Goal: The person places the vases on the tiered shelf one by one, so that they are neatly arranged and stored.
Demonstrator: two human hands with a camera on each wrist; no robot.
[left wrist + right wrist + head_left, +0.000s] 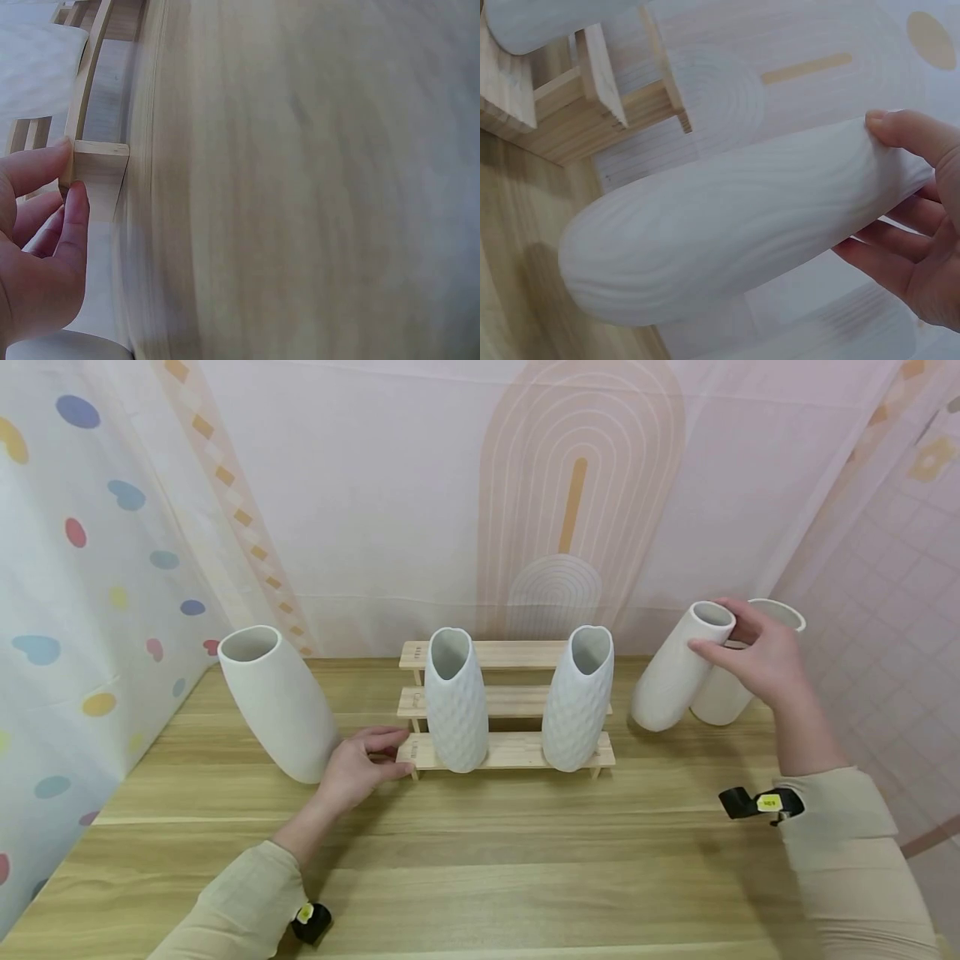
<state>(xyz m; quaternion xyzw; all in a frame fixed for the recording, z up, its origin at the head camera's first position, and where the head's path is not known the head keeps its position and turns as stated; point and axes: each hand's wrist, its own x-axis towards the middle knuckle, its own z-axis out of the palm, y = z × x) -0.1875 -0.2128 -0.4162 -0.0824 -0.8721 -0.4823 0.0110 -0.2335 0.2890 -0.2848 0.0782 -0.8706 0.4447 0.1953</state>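
My right hand [765, 656] grips a white vase [671, 681] near its narrow mouth, thumb on one side and fingers on the other. Wavy ridges run along this vase [727, 217] in the right wrist view. Whether its base touches the table cannot be told. The left hand [363, 766] pinches the left end of the lowest step of a wooden three-step shelf [513, 752]; the left wrist view shows thumb and fingertips on the board's corner [69, 161]. Two textured white vases with notched mouths stand on that step, one at left [457, 714], one at right [577, 710].
A smooth white vase [277, 702] stands on the table left of the shelf, close to the left hand. Behind the held vase is another white vase [723, 693], partly covered by the right hand. A patterned curtain [375, 527] hangs along the table's back edge.
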